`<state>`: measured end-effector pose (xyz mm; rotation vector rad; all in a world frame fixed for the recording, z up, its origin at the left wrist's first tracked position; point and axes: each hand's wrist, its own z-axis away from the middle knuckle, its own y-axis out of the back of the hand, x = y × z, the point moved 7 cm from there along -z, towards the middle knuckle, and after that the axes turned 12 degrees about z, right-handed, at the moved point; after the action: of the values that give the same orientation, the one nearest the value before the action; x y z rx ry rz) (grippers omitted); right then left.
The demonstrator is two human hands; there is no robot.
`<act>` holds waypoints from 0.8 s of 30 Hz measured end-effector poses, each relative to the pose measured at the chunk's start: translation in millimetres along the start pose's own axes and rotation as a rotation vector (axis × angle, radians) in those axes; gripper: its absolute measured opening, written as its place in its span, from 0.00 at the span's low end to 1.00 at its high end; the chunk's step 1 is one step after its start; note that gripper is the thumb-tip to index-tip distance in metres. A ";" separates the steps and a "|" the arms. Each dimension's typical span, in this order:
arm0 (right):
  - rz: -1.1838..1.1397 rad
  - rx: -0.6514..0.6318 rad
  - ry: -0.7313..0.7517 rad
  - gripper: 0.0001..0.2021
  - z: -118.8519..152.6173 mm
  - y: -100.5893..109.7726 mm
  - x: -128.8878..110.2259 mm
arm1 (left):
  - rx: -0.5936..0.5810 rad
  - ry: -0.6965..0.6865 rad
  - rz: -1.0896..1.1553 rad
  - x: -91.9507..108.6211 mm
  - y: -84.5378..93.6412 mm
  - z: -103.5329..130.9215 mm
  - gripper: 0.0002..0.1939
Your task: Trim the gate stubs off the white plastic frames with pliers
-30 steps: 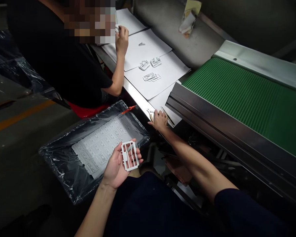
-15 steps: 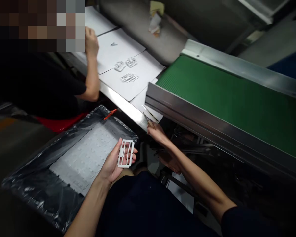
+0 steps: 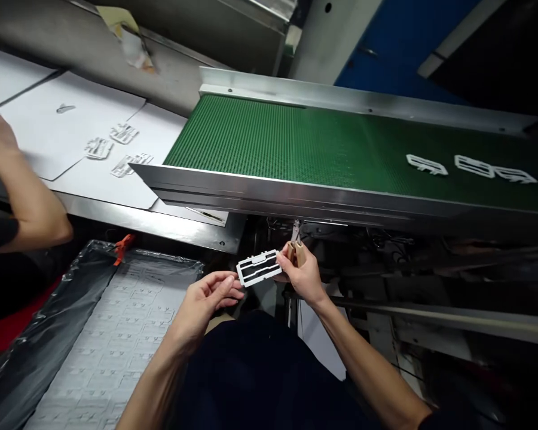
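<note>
A white plastic frame (image 3: 259,259) with long slots is held at its right end by the thumb and fingers of my right hand (image 3: 302,272). That hand also grips a pair of pliers (image 3: 297,251) with tan handles, their metal jaws pointing up and away. At the frame's left edge is my left hand (image 3: 213,292), its fingers loosely bent and apart, the fingertips close to or just touching the edge. Below and left, a box lined with black plastic (image 3: 40,322) bears rows of similar pale parts (image 3: 116,340).
A green conveyor belt (image 3: 269,137) with metal side rails carries several white frames (image 3: 473,166) at right. White sheets (image 3: 31,131) on the metal table hold more frames (image 3: 123,134). A co-worker's arm (image 3: 24,173) reaches in at left. An orange clip (image 3: 124,248) sits on the box's edge.
The view has swung right, showing more of the belt. The white frame has passed from my left palm to my right fingers, turned sideways. My right hand has come back beside my left with the pliers.
</note>
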<state>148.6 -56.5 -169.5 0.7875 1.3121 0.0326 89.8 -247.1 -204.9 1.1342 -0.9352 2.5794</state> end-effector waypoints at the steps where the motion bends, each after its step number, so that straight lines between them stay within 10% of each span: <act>1: 0.003 0.050 -0.012 0.08 7.1 4.4 5.2 | 0.012 -0.015 -0.021 -4.3 -3.0 0.4 0.17; 8: -0.038 0.218 -0.036 0.07 35.9 16.6 17.5 | 0.047 -0.143 -0.186 -13.3 -23.8 -8.8 0.12; 17: -0.089 0.219 -0.135 0.07 50.7 17.5 46.1 | -0.155 -0.604 -0.725 23.4 -53.6 -9.9 0.08; 21: -0.075 0.127 -0.263 0.09 68.0 7.1 55.1 | -0.458 -0.479 -0.666 21.9 -78.5 -13.1 0.10; 24: 0.151 -0.199 -0.247 0.09 60.5 10.4 46.6 | -0.657 -0.250 -0.748 16.4 -102.6 -11.4 0.12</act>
<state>218.9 -58.1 -200.9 0.6941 0.9972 0.1782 111.3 -160.7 -150.1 1.2771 -1.0289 1.4209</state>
